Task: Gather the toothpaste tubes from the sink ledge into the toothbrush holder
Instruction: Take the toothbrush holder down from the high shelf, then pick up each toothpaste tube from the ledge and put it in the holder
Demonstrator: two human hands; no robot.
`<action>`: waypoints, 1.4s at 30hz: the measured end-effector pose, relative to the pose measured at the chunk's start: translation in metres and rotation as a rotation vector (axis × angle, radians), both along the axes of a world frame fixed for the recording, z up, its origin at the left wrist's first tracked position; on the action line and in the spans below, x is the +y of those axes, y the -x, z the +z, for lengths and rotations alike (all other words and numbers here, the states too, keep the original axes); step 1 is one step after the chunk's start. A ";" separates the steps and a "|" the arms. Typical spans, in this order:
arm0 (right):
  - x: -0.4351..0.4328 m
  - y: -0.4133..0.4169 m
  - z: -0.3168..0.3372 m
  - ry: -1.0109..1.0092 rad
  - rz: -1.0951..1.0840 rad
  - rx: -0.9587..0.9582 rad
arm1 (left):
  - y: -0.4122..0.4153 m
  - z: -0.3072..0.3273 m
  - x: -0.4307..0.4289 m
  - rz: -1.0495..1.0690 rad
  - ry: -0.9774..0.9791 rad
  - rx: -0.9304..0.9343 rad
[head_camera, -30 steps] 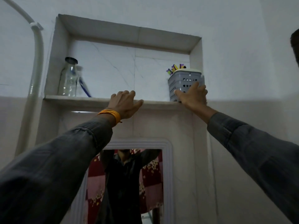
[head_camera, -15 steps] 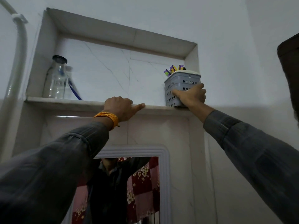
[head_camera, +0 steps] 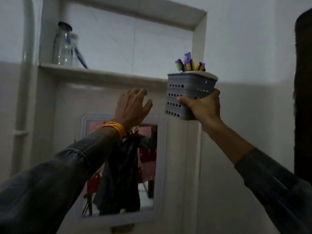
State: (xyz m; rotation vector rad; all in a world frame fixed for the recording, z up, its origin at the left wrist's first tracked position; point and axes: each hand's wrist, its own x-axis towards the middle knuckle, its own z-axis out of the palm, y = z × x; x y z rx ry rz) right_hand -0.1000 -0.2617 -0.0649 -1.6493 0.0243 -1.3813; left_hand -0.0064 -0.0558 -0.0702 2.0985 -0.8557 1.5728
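Observation:
My right hand [head_camera: 203, 106] grips the grey perforated toothbrush holder [head_camera: 185, 88] and holds it in the air, off the niche shelf [head_camera: 101, 74] and a little below it. Purple and yellow brush ends [head_camera: 190, 64] stick out of its top. My left hand [head_camera: 130, 105], with an orange band at the wrist, hovers just under the shelf edge with fingers spread and nothing in it. No toothpaste tube shows in this view.
A clear glass bottle [head_camera: 63, 46] with a dark cap stands at the shelf's left end, a blue-handled item [head_camera: 81, 57] leaning beside it. A white-framed mirror [head_camera: 121, 166] hangs below the shelf. A white pipe [head_camera: 25, 65] runs down the left wall. A dark edge [head_camera: 303, 81] is at far right.
My right hand has lifted the holder off the shelf and brought it down and toward me. My left hand has left the shelf edge and opened its fingers.

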 end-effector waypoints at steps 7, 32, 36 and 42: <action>0.016 -0.006 -0.219 -0.011 0.082 0.208 | -0.003 -0.166 0.026 0.011 -0.060 0.346; 0.062 0.017 -0.650 -0.268 0.089 0.720 | -0.012 -0.553 0.130 0.170 -0.397 1.419; 0.071 0.019 -0.646 -0.332 0.112 0.690 | -0.011 -0.578 0.132 0.229 -0.516 1.464; 0.077 0.023 -0.645 -0.346 0.081 0.663 | 0.003 -0.616 0.139 0.275 -0.725 1.424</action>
